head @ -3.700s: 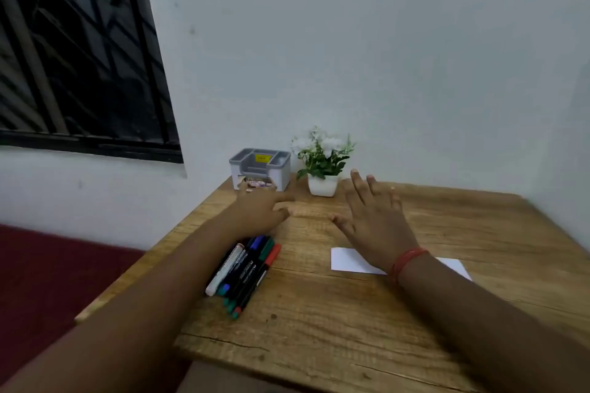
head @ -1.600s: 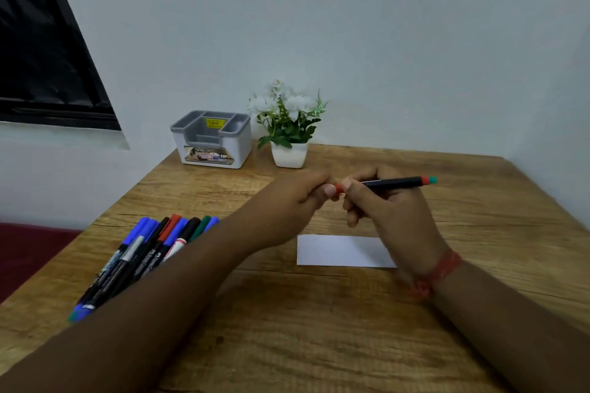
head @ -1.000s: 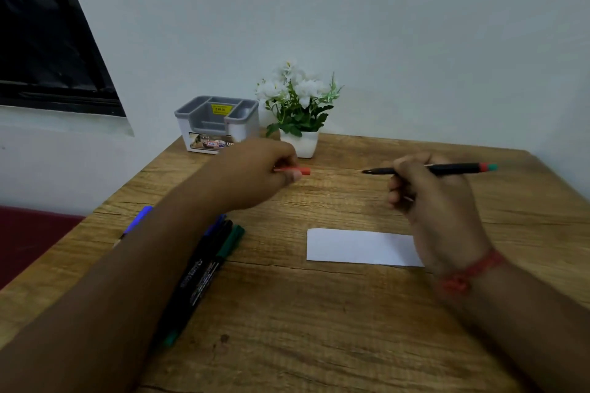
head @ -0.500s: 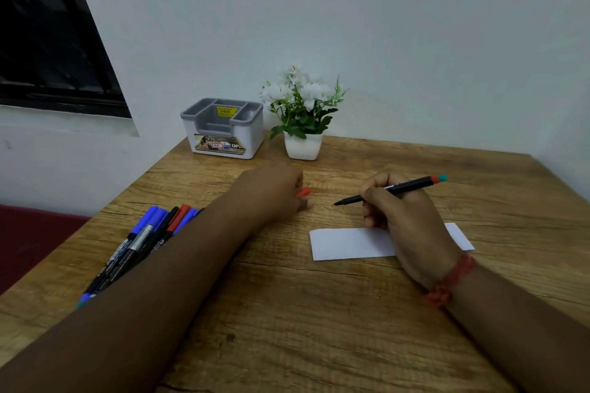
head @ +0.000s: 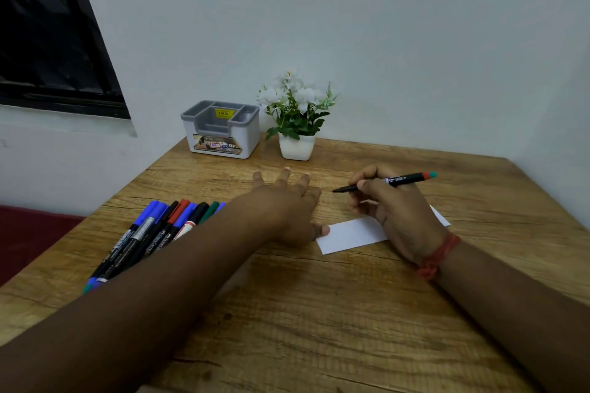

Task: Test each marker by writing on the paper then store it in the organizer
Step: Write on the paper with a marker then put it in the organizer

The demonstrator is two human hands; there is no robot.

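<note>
right hand [head: 392, 201] closed on uncapped marker [head: 388, 182], tip clear above paper [head: 354, 234], poised to write | left hand [head: 287, 201] spread empty, thumb pinning paper's left edge | organizer [head: 222, 131] far-left on table [head: 319, 313]

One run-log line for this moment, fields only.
right hand: holds uncapped marker, tip above paper | left hand: open, thumb at paper edge | organizer: no markers visible | phase: pre-test
</note>
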